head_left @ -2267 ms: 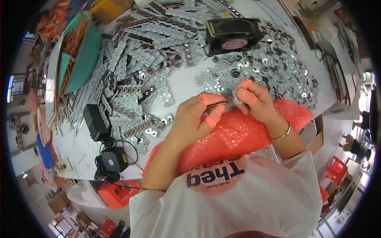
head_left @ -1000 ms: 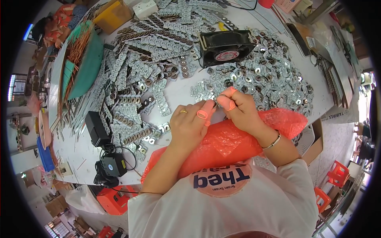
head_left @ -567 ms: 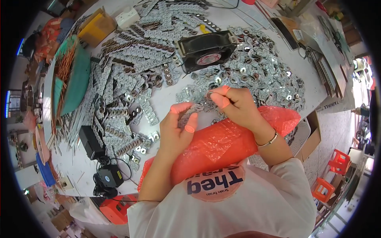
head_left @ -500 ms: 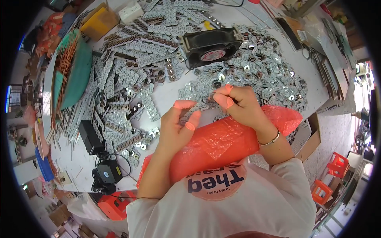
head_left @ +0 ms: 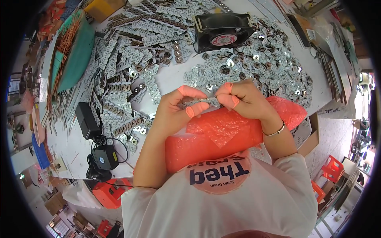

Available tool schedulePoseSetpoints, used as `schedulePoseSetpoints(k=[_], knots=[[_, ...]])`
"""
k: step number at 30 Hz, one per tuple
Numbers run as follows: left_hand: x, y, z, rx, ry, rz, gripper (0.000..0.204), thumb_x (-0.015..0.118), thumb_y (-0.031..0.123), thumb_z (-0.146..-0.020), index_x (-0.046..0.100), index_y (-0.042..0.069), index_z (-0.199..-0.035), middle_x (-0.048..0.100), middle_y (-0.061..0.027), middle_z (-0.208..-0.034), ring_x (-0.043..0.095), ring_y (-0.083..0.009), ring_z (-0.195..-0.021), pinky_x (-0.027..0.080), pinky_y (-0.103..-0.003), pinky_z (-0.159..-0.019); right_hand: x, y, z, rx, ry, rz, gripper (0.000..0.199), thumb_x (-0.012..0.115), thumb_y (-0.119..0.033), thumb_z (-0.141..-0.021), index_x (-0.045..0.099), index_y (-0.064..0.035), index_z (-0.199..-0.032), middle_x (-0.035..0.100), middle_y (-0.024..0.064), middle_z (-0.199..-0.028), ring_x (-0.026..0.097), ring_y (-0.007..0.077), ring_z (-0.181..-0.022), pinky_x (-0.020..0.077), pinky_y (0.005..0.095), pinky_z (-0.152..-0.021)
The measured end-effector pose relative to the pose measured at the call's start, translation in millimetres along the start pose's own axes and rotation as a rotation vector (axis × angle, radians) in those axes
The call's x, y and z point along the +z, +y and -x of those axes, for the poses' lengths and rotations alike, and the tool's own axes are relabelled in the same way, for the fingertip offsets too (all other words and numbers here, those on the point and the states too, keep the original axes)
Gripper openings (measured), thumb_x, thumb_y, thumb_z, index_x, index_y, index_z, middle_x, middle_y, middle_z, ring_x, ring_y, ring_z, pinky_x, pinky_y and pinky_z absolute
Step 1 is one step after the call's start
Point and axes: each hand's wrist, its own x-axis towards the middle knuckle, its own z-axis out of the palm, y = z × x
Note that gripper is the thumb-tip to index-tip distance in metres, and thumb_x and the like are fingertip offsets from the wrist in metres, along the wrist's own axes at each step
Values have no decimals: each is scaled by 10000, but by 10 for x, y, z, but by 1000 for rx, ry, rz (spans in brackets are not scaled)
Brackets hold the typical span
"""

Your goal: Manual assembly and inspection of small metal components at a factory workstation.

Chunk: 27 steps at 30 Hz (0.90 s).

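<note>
My left hand (head_left: pixel 174 109) and my right hand (head_left: pixel 242 99) meet above the near edge of the white table (head_left: pixel 170 77). Both wear orange finger cots. Between them they pinch a narrow grey strip of small metal parts (head_left: pixel 204 102), the left hand at its left end, the right hand at its right end. Below the hands a roll of red bubble wrap (head_left: pixel 222 135) lies across my lap. A silver bracelet (head_left: pixel 274 131) circles my right wrist.
Heaps of grey perforated metal strips (head_left: pixel 131 67) and loose round parts (head_left: pixel 254 59) cover the table. A black square fan (head_left: pixel 222 29) stands at the back. Black power adapters (head_left: pixel 89 119) with cables lie at left, beside a teal tray (head_left: pixel 77 51) of copper rods. A cardboard box (head_left: pixel 313 137) sits at right.
My hands have come together on the strip after the left hand hovered with fingers spread. The view has tilted, so the fan and the piles sit higher in the picture.
</note>
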Motion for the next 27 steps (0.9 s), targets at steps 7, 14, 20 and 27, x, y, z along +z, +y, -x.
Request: schedulePoseSetpoints(k=[7, 14, 20, 27], knots=[[-34, 31, 1, -98, 42, 58, 204, 702, 46, -780, 596, 26, -953, 635, -41, -924, 581, -83, -827, 483, -208, -639, 57, -40, -6, -32, 156, 58, 122, 589, -90, -853, 596, -3, -769, 553, 53, -612, 524, 138, -527, 418, 244, -514], [-67, 20, -4, -117, 26, -20, 192, 708, 51, -774, 600, 30, -931, 645, -46, -905, 594, -105, -865, 484, -234, -707, 85, 0, -10, -91, 167, 96, 131, 576, -71, -845, 577, 5, -738, 551, 55, -613, 516, 146, -510, 407, 242, -496], [-56, -25, 7, -71, 66, -37, 207, 715, 64, -769, 585, 32, -927, 635, -48, -905, 588, -98, -807, 480, -234, -671, 33, -66, 0, 19, 53, 86, 106, 592, -137, -847, 640, -41, -844, 571, 92, -648, 551, 236, -549, 431, 286, -514], [-50, -37, 16, -98, 79, 90, 218, 710, 70, -778, 556, 39, -929, 609, -45, -864, 557, -71, -675, 463, -204, -522, 123, -8, 18, -15, 95, 192, 120, 633, -106, -833, 614, 12, -831, 561, 45, -601, 543, 121, -512, 421, 233, -484]])
